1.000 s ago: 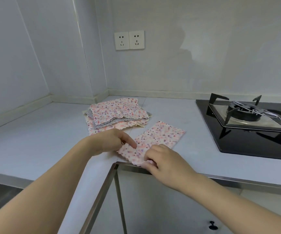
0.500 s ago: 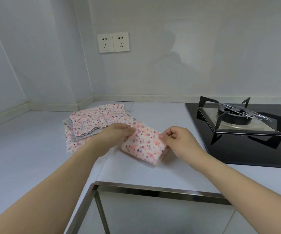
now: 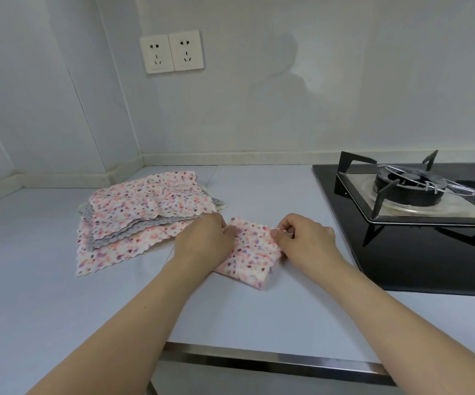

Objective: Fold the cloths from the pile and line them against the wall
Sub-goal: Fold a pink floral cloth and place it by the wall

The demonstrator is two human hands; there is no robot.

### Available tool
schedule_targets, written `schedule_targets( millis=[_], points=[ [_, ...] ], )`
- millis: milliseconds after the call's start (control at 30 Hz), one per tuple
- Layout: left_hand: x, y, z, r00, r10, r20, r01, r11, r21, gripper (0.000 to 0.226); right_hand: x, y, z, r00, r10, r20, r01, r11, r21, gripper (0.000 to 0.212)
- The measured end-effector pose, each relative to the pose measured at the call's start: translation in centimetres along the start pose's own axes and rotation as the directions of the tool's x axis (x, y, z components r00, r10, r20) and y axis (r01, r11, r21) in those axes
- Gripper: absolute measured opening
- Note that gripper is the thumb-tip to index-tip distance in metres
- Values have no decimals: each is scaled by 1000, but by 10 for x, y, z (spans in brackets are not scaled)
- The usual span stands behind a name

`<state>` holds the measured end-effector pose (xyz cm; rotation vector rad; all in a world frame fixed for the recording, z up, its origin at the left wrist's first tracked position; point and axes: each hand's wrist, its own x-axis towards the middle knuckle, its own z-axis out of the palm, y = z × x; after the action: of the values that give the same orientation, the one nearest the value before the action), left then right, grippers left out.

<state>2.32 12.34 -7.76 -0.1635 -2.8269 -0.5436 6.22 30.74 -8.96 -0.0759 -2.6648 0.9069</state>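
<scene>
A: Entry, head view. Where is the folded cloth (image 3: 252, 253)?

B: It lies flat on the counter (image 3: 259, 315), between the pile (image 3: 145, 215) and the stove (image 3: 418, 220). It is floral, a small rectangle, well apart from the wall (image 3: 259, 109).

A: Left hand (image 3: 202, 240)?

B: It sits at the cloth's left edge with its fingers curled onto the far left corner. It appears to pinch the fabric there; the fingertips are partly hidden by the hand itself.

A: Right hand (image 3: 304, 238)?

B: It is at the far right corner, thumb and forefinger pinching the scalloped edge. The other fingers are curled under.

A: State of the pile?

B: Several unfolded cloths, loosely stacked and skewed. Floral ones are on top and at the bottom, with a grey one showing between them. The pile lies left of the folded cloth, near the corner of the counter; the left hand overlaps its near right edge.

A: Anything else?

B: A double socket (image 3: 171, 51) on the wall above the pile. The stove has a black glass top with a burner and pan supports.
</scene>
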Motion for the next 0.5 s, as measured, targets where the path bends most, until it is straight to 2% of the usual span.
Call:
schedule_targets(
  millis=[133,300,333,400,467,500],
  points=[
    [2,0,0,999,-12,39,10,999,44,28,4,1,2,1000,1,19,0,999,-36,18],
    [-3,4,-6,995,-48,91,47,999,9,23,5,2,3,999,-17,32,19,996,-87,15],
    [-7,4,-9,997,-30,71,29,1000,11,18,5,1,2,999,-21,36,24,995,-98,15],
    [-22,5,-15,990,105,-95,-102,994,28,22,5,1,2,998,-27,48,33,992,-123,15],
    [-44,14,-19,927,263,-266,-276,961,-10,22,6,1,3,998,-28,55,36,990,-140,15],
    [-57,23,-22,918,303,-257,-323,946,-38,21,6,1,3,998,-27,58,35,989,-144,14]
  ],
)
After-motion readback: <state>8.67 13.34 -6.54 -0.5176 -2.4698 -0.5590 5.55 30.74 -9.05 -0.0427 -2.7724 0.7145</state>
